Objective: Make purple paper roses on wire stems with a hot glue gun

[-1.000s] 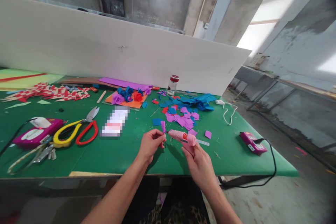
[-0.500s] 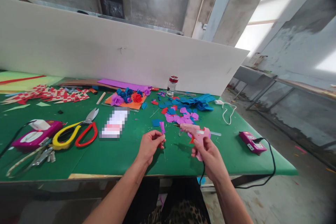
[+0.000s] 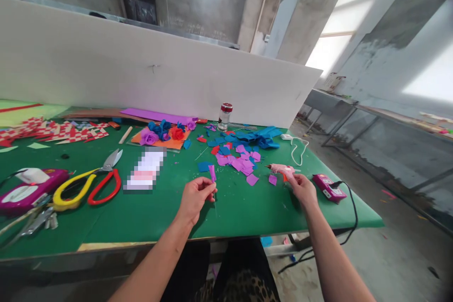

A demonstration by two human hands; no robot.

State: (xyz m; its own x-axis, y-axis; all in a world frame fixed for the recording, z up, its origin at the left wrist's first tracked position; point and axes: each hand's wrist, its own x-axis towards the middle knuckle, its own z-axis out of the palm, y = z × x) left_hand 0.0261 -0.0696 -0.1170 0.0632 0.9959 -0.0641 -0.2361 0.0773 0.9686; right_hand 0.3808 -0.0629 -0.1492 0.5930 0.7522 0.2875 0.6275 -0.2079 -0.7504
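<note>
Between the thumb and fingers of my left hand [image 3: 198,198] is a thin stem with a rolled piece of purple crepe paper [image 3: 212,172] at its top. The stem stands roughly upright, its lower end just above or on the table; I cannot tell which. My right hand [image 3: 305,191] is closed round a pink hot glue gun [image 3: 283,170], low over the table, its nozzle pointing left. Cut purple paper pieces [image 3: 242,165] lie between the two hands. One blue paper square [image 3: 204,166] rests just behind the left hand.
Scissors [image 3: 106,174] with yellow and red handles and a purple power strip [image 3: 53,181] lie on the left. Finished paper flowers [image 3: 164,132], a red-lidded jar [image 3: 225,117] and crumpled blue paper [image 3: 260,137] sit further back. Another purple power strip [image 3: 329,188] is near the right edge.
My right hand has moved right with the glue gun, away from my left hand, and lowered it toward the table. The left hand keeps its hold on the stem. The view has shifted slightly right.
</note>
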